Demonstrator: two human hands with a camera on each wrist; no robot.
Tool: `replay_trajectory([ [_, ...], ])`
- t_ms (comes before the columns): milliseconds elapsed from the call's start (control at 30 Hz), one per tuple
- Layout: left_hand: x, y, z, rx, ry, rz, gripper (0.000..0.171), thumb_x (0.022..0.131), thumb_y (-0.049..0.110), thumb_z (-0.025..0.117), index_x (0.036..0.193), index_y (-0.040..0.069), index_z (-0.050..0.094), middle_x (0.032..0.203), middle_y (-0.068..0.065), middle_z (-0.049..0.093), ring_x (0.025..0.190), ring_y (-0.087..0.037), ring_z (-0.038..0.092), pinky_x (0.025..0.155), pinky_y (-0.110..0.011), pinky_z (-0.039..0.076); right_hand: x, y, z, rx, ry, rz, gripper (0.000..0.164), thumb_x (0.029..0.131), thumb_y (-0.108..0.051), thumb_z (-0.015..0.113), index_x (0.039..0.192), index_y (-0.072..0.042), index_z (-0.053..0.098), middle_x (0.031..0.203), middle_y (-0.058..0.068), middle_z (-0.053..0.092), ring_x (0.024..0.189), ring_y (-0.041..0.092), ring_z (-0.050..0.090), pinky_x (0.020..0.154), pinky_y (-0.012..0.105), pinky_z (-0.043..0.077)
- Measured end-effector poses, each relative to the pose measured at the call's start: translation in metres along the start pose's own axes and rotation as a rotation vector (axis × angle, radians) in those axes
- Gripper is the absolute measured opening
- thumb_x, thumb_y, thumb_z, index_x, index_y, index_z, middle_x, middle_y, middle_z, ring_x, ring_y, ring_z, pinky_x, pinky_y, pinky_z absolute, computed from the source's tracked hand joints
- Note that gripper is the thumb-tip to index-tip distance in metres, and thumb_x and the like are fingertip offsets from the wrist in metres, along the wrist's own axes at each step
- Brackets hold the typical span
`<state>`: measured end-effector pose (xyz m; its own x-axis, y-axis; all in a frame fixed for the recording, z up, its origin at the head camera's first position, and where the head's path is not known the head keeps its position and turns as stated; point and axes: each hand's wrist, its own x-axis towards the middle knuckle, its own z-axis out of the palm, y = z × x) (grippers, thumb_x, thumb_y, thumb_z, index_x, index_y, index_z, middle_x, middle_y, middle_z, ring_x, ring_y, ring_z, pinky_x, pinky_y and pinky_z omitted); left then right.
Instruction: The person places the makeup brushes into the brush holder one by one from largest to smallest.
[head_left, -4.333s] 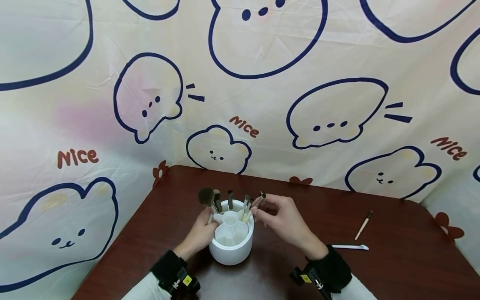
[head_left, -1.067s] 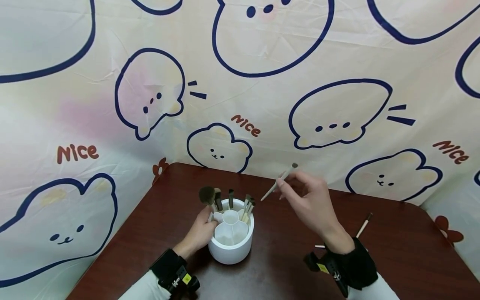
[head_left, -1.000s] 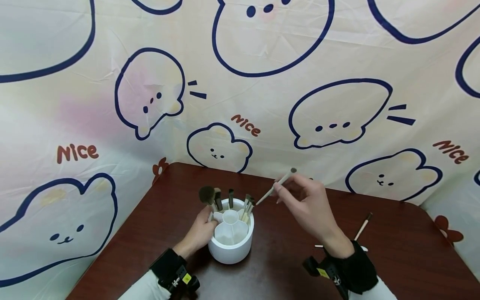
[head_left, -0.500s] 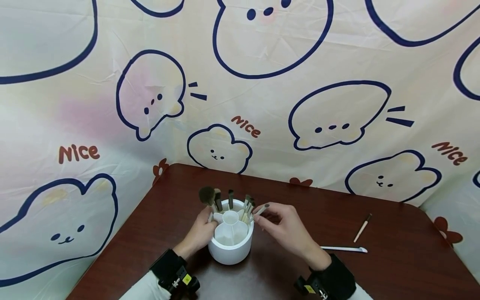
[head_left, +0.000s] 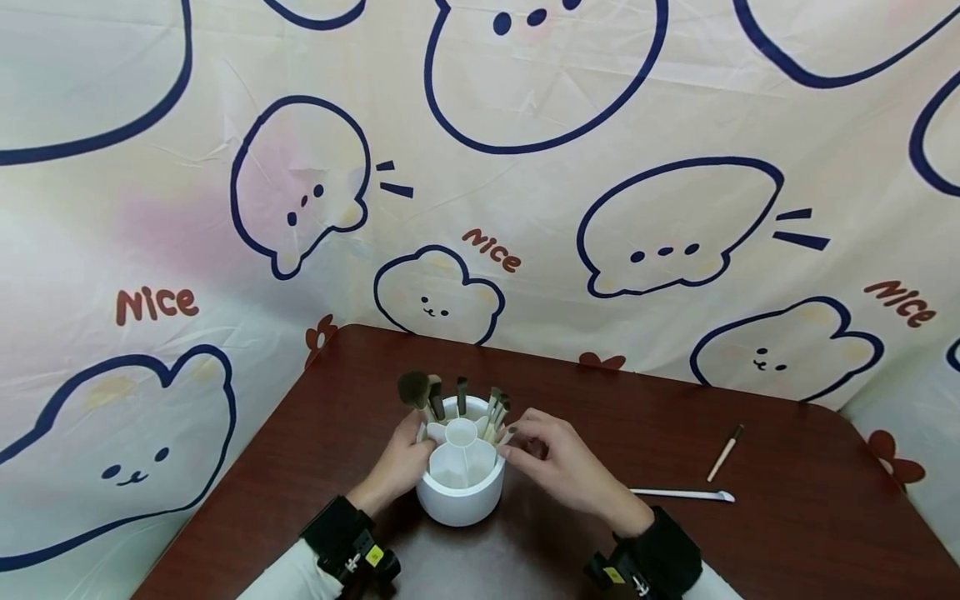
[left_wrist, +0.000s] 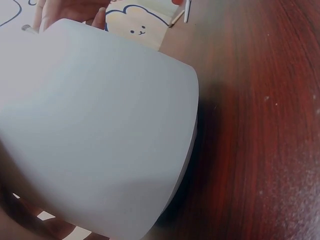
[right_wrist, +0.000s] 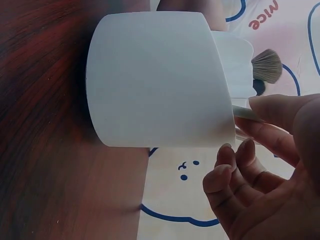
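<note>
A white round brush holder (head_left: 460, 505) with inner compartments stands on the table. My left hand (head_left: 399, 461) grips its left side, thumb at the rim and fingers around the outside. Several makeup brushes stand bristles up in its back and side compartments, among them a large fluffy brush (head_left: 413, 390) at the left. At the right rim my right hand (head_left: 558, 467) pinches a slim pale makeup brush (right_wrist: 245, 113) between thumb and index finger. Its handle goes down behind the holder's wall, where the lower end is hidden. The other right fingers are loosely bent beside the wall.
A small brush (head_left: 724, 455) with a light handle and dark tip lies on the dark red-brown table (head_left: 810, 517) at the right. Nearer lies a thin white stick (head_left: 686, 494) with a widened end. Behind the table hangs a cartoon-printed cloth (head_left: 525, 208).
About a second ago my right hand held the slim brush tilted in the air right of the holder. It has come down and left, lowering the brush at the right rim. The left hand stays put.
</note>
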<state>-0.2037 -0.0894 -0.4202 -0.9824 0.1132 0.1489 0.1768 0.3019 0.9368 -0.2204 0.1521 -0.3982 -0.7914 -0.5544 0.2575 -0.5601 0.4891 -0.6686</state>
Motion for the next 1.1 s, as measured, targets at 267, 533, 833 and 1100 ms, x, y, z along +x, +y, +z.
replay_trajectory([
  [267,0.012,-0.036,0.005,0.026,0.034,0.012,0.042,0.081,-0.004,0.047,0.123,-0.005,0.046,0.120,-0.018,0.053,0.110,-0.026,0.046,0.090,-0.045,0.038,-0.004,-0.002,-0.021,-0.015,0.010,-0.064,0.019,0.088,-0.028,0.065,0.107,-0.025,0.064,0.090,-0.010,0.056,0.076,0.011,0.052,0.062,0.029,0.049],
  [533,0.013,-0.039,0.003,0.041,0.035,-0.002,0.042,0.081,-0.001,0.047,0.122,-0.005,0.047,0.121,-0.019,0.052,0.111,-0.027,0.044,0.092,-0.047,0.037,-0.021,0.037,-0.083,-0.377,0.276,0.014,0.018,0.089,-0.014,0.062,0.106,-0.013,0.062,0.092,-0.002,0.060,0.077,0.011,0.052,0.062,0.035,0.047],
  [833,0.013,-0.037,0.003,0.010,0.014,0.009,0.050,0.081,-0.002,0.047,0.131,-0.004,0.042,0.128,-0.019,0.049,0.116,-0.027,0.042,0.094,-0.048,0.036,-0.061,0.141,-0.159,-0.587,0.185,0.512,0.054,0.089,-0.022,0.057,0.128,0.012,0.040,0.117,0.036,0.043,0.097,0.047,0.046,0.067,0.055,0.043],
  [1100,0.016,-0.040,0.005,0.022,0.002,-0.001,0.049,0.082,-0.001,0.045,0.131,-0.003,0.043,0.128,-0.018,0.049,0.117,-0.027,0.041,0.096,-0.048,0.034,-0.085,0.192,-0.174,-0.492,-0.050,0.872,0.046,0.090,-0.026,0.053,0.107,0.016,0.048,0.091,0.031,0.052,0.072,0.034,0.051,0.056,0.044,0.044],
])
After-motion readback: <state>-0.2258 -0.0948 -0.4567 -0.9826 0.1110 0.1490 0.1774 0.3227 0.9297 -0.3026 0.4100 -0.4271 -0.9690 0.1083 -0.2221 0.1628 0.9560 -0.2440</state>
